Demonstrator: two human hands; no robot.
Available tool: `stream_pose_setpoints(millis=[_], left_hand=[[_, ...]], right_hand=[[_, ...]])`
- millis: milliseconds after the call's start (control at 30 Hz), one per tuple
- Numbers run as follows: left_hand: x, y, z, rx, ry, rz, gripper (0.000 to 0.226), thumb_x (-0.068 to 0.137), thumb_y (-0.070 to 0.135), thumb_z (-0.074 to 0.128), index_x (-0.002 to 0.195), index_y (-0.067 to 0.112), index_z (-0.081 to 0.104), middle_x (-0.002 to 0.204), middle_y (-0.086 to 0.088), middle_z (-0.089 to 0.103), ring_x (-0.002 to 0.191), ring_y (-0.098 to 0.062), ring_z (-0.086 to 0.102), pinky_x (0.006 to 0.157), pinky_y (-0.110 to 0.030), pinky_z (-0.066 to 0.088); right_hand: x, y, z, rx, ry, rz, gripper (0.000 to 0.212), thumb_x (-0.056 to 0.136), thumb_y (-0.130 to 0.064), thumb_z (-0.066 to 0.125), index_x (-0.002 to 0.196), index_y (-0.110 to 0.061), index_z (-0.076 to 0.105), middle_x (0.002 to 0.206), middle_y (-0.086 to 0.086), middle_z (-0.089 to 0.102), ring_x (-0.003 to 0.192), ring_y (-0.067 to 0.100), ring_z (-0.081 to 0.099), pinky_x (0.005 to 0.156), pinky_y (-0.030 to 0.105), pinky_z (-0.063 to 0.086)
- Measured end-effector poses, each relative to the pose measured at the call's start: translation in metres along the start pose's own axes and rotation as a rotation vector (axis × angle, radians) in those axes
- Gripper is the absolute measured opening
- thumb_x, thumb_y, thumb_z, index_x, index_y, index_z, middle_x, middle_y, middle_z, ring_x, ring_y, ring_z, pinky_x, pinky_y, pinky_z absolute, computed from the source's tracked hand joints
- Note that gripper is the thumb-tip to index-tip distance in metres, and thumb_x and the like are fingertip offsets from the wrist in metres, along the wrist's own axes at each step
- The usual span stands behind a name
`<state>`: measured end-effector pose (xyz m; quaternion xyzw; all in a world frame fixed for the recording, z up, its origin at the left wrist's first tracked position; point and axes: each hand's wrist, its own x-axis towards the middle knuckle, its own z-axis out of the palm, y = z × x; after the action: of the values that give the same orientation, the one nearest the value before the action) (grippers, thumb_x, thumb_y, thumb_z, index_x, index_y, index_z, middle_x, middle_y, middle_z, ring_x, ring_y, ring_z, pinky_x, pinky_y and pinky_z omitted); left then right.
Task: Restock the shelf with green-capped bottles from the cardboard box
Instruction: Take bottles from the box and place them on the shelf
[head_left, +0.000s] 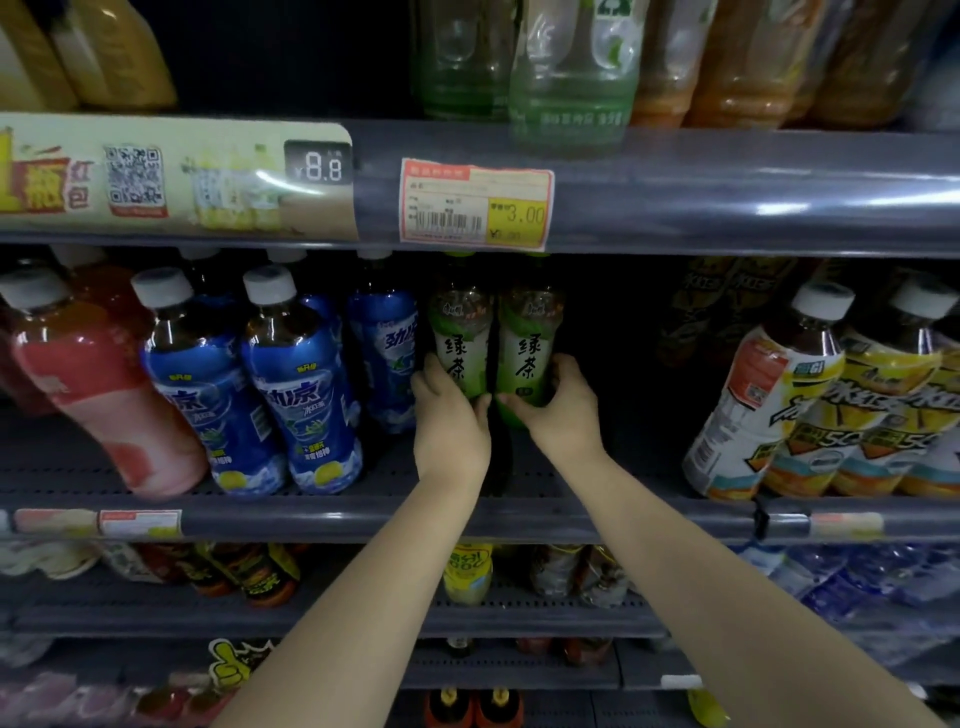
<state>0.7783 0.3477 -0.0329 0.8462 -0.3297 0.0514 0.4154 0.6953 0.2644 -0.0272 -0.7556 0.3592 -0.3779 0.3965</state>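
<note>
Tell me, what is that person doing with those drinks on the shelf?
A person is putting drinks on a shop shelf. The left hand grips one green-labelled tea bottle with a green cap, and the right hand grips a second matching green-labelled bottle right beside it. Both bottles stand upright, set back on the grey metal middle shelf, between the blue-labelled white-capped bottles and an empty dark gap. The cardboard box is not in view.

A single head-worn wide-angle view looks forward and slightly down, straight at the shelf (649, 512) from close range. Both forearms reach in from the bottom edge toward the frame's centre. Shelf edges bow with the lens, and rows above and below show.
</note>
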Motion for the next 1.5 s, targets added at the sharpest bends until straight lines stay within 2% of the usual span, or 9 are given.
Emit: stream_pose_setpoints(millis=[233, 367, 667, 833, 933, 1033, 1167, 1300, 1500], left_hand=[[-0.015, -0.003, -0.038, -0.191, -0.124, 0.071, 0.064, 0.090, 0.021, 0.058, 0.145, 0.008, 0.026, 0.142, -0.015, 0.041, 0.125, -0.027, 0.047, 0.096, -0.025, 0.037], [-0.029, -0.008, -0.067, -0.227, -0.197, 0.135, 0.053, 0.093, 0.024, 0.054, 0.141, 0.014, 0.034, 0.136, -0.009, 0.049, 0.120, -0.021, 0.052, 0.095, -0.024, 0.040], [-0.063, -0.051, -0.129, -0.194, -0.256, 0.199, 0.042, 0.094, 0.035, 0.049, 0.135, 0.026, 0.041, 0.118, 0.010, 0.055, 0.106, -0.002, 0.055, 0.087, -0.021, 0.050], [-0.105, -0.110, -0.163, -0.116, -0.124, -0.042, 0.044, 0.091, 0.044, 0.042, 0.132, 0.029, 0.043, 0.118, 0.016, 0.051, 0.102, 0.001, 0.056, 0.083, -0.019, 0.050], [-0.143, -0.148, -0.187, -0.035, 0.030, -0.268, 0.033, 0.092, 0.045, 0.044, 0.125, 0.040, 0.040, 0.117, 0.012, 0.054, 0.101, -0.004, 0.059, 0.083, -0.026, 0.052], [-0.190, -0.175, -0.213, 0.031, 0.200, -0.482, 0.034, 0.091, 0.046, 0.044, 0.124, 0.035, 0.045, 0.116, 0.007, 0.058, 0.098, -0.007, 0.062, 0.082, -0.029, 0.053], [-0.256, -0.204, -0.247, 0.111, 0.365, -0.712, 0.037, 0.093, 0.028, 0.053, 0.128, 0.021, 0.049, 0.116, 0.009, 0.054, 0.099, 0.006, 0.050, 0.082, 0.002, 0.034], [-0.315, -0.245, -0.278, 0.149, 0.497, -0.950, 0.038, 0.094, 0.027, 0.052, 0.131, 0.022, 0.046, 0.116, 0.016, 0.047, 0.103, 0.005, 0.047, 0.080, 0.005, 0.030], [-0.367, -0.344, -0.332, 0.128, 0.543, -1.048, 0.040, 0.095, 0.029, 0.049, 0.133, 0.021, 0.044, 0.122, 0.005, 0.055, 0.107, -0.008, 0.056, 0.088, -0.024, 0.049]], right_hand=[[-0.023, -0.024, -0.017, -0.067, 0.036, 0.000, 0.072, 0.073, -0.026, 0.078, 0.134, -0.009, 0.044, 0.130, 0.009, 0.055, 0.114, 0.014, 0.052, 0.088, 0.022, 0.039], [-0.046, -0.045, -0.025, -0.039, 0.071, 0.021, 0.058, 0.080, -0.030, 0.072, 0.130, -0.013, 0.048, 0.121, 0.002, 0.058, 0.114, 0.014, 0.054, 0.096, 0.029, 0.046], [-0.088, -0.105, -0.014, 0.211, -0.269, -0.136, 0.029, 0.085, -0.041, 0.056, 0.111, -0.030, 0.061, 0.112, -0.010, 0.066, 0.105, -0.003, 0.061, 0.087, 0.017, 0.051], [-0.102, -0.124, 0.040, 0.268, -0.608, -0.306, 0.036, 0.086, -0.055, 0.052, 0.114, -0.034, 0.061, 0.116, -0.016, 0.063, 0.112, 0.006, 0.060, 0.089, 0.027, 0.051], [-0.121, -0.135, 0.086, 0.292, -0.835, -0.383, 0.035, 0.088, -0.051, 0.051, 0.115, -0.030, 0.062, 0.114, -0.016, 0.063, 0.112, 0.007, 0.060, 0.090, 0.031, 0.052], [-0.153, -0.148, 0.138, 0.338, -1.054, -0.394, 0.031, 0.089, -0.044, 0.055, 0.113, -0.026, 0.063, 0.113, -0.008, 0.065, 0.108, 0.006, 0.062, 0.089, 0.033, 0.053], [-0.212, -0.174, 0.198, 0.421, -1.261, -0.447, 0.030, 0.088, -0.032, 0.057, 0.113, -0.016, 0.065, 0.109, -0.001, 0.067, 0.100, 0.006, 0.065, 0.085, 0.029, 0.054], [-0.293, -0.198, 0.250, 0.467, -1.459, -0.460, 0.027, 0.088, -0.032, 0.056, 0.113, -0.023, 0.064, 0.109, -0.001, 0.067, 0.101, 0.009, 0.064, 0.086, 0.028, 0.053], [-0.407, -0.203, 0.344, 0.367, -1.600, -0.329, 0.028, 0.090, -0.025, 0.058, 0.117, -0.023, 0.062, 0.116, -0.005, 0.064, 0.109, 0.002, 0.060, 0.091, 0.022, 0.050]])
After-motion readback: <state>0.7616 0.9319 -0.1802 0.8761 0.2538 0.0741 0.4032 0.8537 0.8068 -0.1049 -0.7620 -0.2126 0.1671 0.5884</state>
